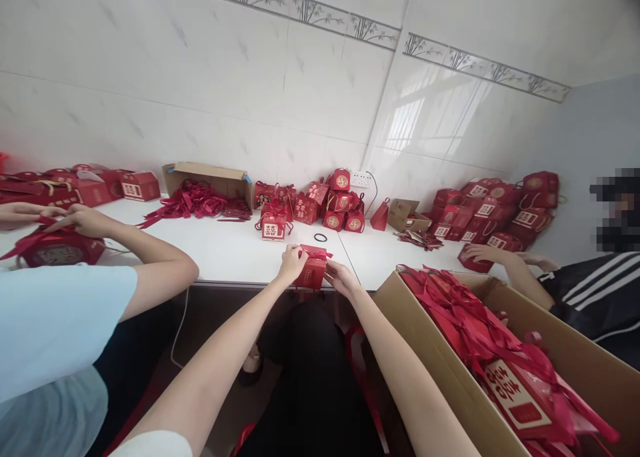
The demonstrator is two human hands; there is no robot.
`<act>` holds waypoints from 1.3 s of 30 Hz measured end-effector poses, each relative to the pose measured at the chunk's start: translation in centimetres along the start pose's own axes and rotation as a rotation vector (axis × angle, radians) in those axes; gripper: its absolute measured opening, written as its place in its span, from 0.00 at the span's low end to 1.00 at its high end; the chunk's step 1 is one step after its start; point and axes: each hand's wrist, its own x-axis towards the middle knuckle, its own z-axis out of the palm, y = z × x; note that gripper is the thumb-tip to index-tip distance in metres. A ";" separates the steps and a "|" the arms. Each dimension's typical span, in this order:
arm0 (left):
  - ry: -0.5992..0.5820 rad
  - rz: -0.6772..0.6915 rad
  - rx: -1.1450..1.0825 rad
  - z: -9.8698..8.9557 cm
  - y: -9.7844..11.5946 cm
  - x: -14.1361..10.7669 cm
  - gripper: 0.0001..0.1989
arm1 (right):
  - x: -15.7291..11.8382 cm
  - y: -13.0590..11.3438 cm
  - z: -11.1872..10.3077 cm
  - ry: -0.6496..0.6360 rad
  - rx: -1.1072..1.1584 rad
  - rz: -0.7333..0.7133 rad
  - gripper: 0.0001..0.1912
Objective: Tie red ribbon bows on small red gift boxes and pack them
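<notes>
A small red gift box [312, 274] is between my two hands at the front edge of the white table [240, 260]. My left hand [293, 263] is closed on its top left corner, fingers bent over the rim. Against the box's right side rests my right hand [343, 278], its fingers fairly straight and partly hidden behind the box. A strip of red ribbon [317, 253] lies across the top. Just beyond stands a finished-looking red box with a ribbon bow [274, 223], and a black ring [321, 237] lies to its right.
A large carton [420, 330] full of ribboned red boxes stands at my right. Loose ribbons [197, 200] spill from a carton at the back left. Red boxes [343, 200] are stacked by the wall. Co-workers handle boxes on both sides: a blue sleeve [65, 317] left, a striped sleeve [595, 290] right.
</notes>
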 end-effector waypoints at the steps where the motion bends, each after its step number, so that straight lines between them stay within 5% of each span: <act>1: -0.006 0.000 0.003 0.0 0.0 0.0 0.08 | -0.1 0.1 0.0 0.007 0.011 -0.004 0.02; 32: -0.077 0.098 0.038 -1.3 0.1 -2.3 0.12 | -1.8 0.8 -0.8 -0.086 -0.067 -0.017 0.16; 34: -0.070 0.096 0.042 -1.2 0.3 -2.4 0.12 | -1.9 0.0 -1.5 -0.039 -0.150 -0.095 0.16; 37: -0.083 0.075 0.001 -1.2 0.5 -2.5 0.12 | -1.2 -2.1 -1.5 0.217 -0.344 -0.309 0.15; 39: -0.100 0.064 -0.003 -1.4 0.7 -2.5 0.12 | -0.2 -3.6 -0.6 0.232 -0.547 -0.327 0.15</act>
